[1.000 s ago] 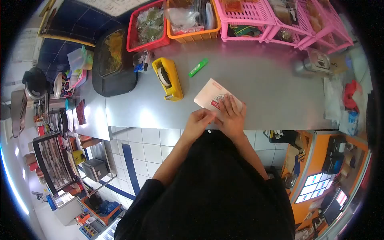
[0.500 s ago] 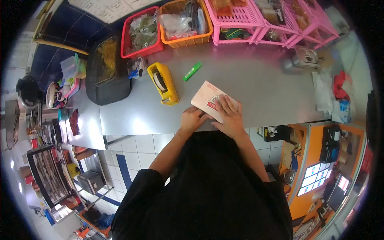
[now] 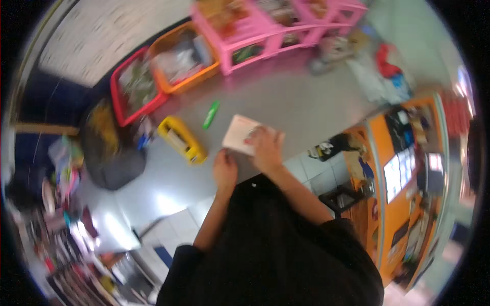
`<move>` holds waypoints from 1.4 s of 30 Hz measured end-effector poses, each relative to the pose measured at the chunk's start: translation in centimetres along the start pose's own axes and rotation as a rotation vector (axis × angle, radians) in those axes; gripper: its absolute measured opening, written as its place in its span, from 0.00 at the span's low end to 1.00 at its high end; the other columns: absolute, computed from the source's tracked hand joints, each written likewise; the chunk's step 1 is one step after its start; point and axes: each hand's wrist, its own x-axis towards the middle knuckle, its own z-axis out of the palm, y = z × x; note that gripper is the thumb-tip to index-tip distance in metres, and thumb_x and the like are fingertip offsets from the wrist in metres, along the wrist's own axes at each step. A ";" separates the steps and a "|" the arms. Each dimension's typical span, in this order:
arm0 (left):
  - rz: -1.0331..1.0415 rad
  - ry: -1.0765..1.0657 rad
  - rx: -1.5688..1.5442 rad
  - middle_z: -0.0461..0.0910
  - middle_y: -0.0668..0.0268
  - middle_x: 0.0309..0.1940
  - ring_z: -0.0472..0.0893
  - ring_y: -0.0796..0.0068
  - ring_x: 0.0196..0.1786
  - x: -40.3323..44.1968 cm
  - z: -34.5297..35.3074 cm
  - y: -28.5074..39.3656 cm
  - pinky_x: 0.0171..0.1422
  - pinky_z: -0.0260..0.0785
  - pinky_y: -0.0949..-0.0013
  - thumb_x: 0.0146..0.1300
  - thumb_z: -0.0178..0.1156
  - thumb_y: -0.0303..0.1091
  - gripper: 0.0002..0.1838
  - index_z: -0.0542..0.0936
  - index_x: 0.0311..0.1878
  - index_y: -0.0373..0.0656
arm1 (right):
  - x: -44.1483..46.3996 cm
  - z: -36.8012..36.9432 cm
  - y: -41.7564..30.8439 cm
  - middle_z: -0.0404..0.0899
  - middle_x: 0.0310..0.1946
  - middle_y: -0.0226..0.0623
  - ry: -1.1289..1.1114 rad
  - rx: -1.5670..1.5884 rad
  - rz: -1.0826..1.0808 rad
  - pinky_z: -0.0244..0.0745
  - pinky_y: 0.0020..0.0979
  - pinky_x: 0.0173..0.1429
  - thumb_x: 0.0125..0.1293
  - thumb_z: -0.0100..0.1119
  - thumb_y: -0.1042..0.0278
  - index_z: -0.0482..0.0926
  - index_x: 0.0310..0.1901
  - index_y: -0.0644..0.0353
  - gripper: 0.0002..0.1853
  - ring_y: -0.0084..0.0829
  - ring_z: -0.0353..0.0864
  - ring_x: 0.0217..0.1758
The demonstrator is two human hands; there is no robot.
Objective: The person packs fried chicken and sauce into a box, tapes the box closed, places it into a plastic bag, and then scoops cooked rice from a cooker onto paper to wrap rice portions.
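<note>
A small pale box (image 3: 240, 133) with a red printed mark lies on the metal counter in front of me. My right hand (image 3: 267, 150) lies over the box's right part, its fingers flat across the top and covering much of the print. My left hand (image 3: 225, 171) is at the box's near left corner. Its fingers look bent, but blur hides whether they touch the box or hold anything. Left of the box stands a yellow tape dispenser (image 3: 182, 141). Beyond the box lies a small flat green item (image 3: 211, 115), too blurred to name.
A red basket (image 3: 116, 97), an orange basket (image 3: 164, 86) and pink racks (image 3: 250, 34) line the back of the metal counter (image 3: 291, 92). A black container (image 3: 113, 166) stands at the left. An orange shelf unit (image 3: 377, 133) with a lit screen (image 3: 399, 173) is at the right.
My view has swung, so the counter and its things appear tilted and shifted left, with blur. My right hand stays on the box. My left hand now shows a wider gap from the right.
</note>
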 end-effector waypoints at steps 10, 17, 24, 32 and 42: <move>0.372 -0.090 0.168 0.46 0.27 0.76 0.52 0.26 0.78 3.3 8.5 7.3 0.80 0.49 0.40 0.76 0.43 0.62 0.44 0.50 0.81 0.39 | -5.7 -4.7 9.5 0.62 0.74 0.54 -0.083 0.517 0.157 0.58 0.57 0.75 0.63 0.67 0.50 0.66 0.72 0.62 0.41 0.48 0.60 0.79; 0.395 -0.146 0.514 0.36 0.29 0.79 0.45 0.29 0.81 6.5 10.1 8.9 0.80 0.47 0.39 0.77 0.40 0.60 0.43 0.44 0.83 0.41 | -21.2 -13.8 44.0 0.71 0.64 0.64 0.665 0.540 1.184 0.74 0.44 0.63 0.65 0.65 0.59 0.51 0.78 0.63 0.46 0.51 0.78 0.61; 0.394 -0.072 0.443 0.53 0.31 0.76 0.56 0.31 0.77 5.3 10.2 10.0 0.79 0.55 0.47 0.80 0.37 0.53 0.35 0.54 0.80 0.36 | -32.5 -19.3 67.9 0.76 0.49 0.55 0.756 -0.016 1.416 0.80 0.49 0.49 0.66 0.61 0.59 0.39 0.82 0.49 0.50 0.52 0.83 0.48; 0.152 0.141 0.620 0.64 0.36 0.72 0.62 0.38 0.76 2.6 10.8 8.7 0.80 0.54 0.47 0.81 0.35 0.54 0.35 0.67 0.73 0.31 | -33.4 -19.8 73.5 0.75 0.50 0.53 0.750 -0.142 1.378 0.82 0.48 0.39 0.66 0.61 0.62 0.40 0.82 0.46 0.49 0.51 0.85 0.40; 0.388 0.418 0.687 0.68 0.39 0.69 0.68 0.39 0.71 -9.7 16.6 17.5 0.74 0.59 0.43 0.79 0.44 0.51 0.32 0.67 0.73 0.34 | -32.2 -17.2 72.6 0.80 0.45 0.47 0.965 -0.107 1.205 0.80 0.46 0.45 0.67 0.62 0.60 0.60 0.77 0.51 0.37 0.46 0.84 0.41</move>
